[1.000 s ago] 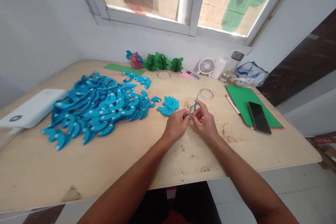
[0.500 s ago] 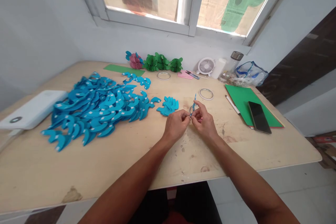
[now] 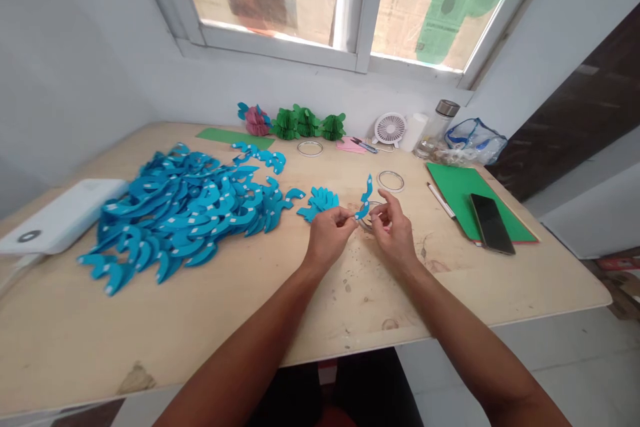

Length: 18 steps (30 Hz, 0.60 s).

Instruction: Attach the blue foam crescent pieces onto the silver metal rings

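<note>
left hand: we're pinching strip | right hand: sitting just beside it, grip unclear | pile lying left

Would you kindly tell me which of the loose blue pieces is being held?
The wavy blue piece pinched in the left hand, rising between the hands; the other loose blue pieces lie on the table.

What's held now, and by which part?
Left hand pinches the blue paper strip by its lower end. Right hand: can't tell whether it grips anything.

Strip right of paper pile
</note>
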Each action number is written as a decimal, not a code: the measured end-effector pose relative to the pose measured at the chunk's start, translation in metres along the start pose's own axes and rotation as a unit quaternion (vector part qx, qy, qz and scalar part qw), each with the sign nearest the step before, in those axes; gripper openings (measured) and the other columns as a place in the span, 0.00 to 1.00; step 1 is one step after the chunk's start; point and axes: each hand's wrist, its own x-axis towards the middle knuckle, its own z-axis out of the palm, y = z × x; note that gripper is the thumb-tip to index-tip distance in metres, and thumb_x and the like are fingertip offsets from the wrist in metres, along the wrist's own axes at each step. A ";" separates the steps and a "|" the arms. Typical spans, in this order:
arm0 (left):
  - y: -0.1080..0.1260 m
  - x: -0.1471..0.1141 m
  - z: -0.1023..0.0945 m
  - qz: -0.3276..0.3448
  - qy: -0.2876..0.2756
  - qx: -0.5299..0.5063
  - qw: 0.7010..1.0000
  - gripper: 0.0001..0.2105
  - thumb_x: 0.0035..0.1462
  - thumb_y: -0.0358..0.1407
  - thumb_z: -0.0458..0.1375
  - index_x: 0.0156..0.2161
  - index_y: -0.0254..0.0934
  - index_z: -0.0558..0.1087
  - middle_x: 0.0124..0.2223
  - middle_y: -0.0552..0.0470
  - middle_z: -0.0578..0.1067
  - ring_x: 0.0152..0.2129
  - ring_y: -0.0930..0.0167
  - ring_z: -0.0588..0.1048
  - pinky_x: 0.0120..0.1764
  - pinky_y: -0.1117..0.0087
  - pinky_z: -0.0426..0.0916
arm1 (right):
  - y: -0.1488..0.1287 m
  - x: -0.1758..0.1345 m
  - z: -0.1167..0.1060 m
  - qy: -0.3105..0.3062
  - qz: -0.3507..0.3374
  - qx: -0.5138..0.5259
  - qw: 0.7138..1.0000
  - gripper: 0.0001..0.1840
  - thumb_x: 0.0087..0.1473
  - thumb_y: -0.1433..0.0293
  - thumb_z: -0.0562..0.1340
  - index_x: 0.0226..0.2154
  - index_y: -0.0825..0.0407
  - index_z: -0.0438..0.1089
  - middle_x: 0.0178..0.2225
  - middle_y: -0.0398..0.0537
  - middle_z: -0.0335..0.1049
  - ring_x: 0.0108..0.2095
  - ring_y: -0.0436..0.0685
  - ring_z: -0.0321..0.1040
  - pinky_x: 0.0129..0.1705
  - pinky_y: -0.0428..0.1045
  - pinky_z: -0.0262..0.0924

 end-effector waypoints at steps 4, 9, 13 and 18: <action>0.005 -0.001 0.001 -0.081 -0.016 -0.158 0.984 0.04 0.41 0.33 0.58 0.23 0.34 0.71 0.21 0.54 0.73 0.20 0.74 0.70 0.27 0.74 0.64 | 0.005 0.002 0.000 0.026 0.014 0.045 0.999 0.29 0.51 0.71 0.56 0.56 0.49 0.52 0.36 0.47 0.69 0.27 0.49 0.64 0.28 0.45 0.59; 0.006 -0.004 0.003 -0.099 -0.040 -0.208 0.972 0.05 0.39 0.34 0.60 0.23 0.33 0.71 0.21 0.53 0.73 0.20 0.75 0.70 0.27 0.73 0.65 | 0.011 0.004 0.003 -0.001 0.045 0.117 0.992 0.29 0.51 0.69 0.57 0.56 0.50 0.52 0.29 0.43 0.68 0.26 0.49 0.63 0.28 0.45 0.58; 0.004 -0.005 0.005 -0.105 -0.056 -0.209 0.971 0.06 0.41 0.35 0.60 0.24 0.33 0.70 0.22 0.52 0.74 0.20 0.74 0.71 0.27 0.73 0.65 | 0.009 0.004 0.004 0.006 0.052 0.133 0.990 0.29 0.49 0.71 0.58 0.55 0.51 0.54 0.23 0.38 0.63 0.24 0.48 0.60 0.27 0.45 0.55; 0.002 -0.005 0.005 -0.114 -0.068 -0.214 0.968 0.07 0.42 0.36 0.59 0.24 0.33 0.70 0.21 0.51 0.74 0.19 0.73 0.71 0.26 0.72 0.66 | 0.003 0.003 0.002 0.013 0.051 0.146 0.988 0.30 0.48 0.71 0.59 0.54 0.51 0.55 0.25 0.40 0.66 0.25 0.49 0.61 0.29 0.46 0.56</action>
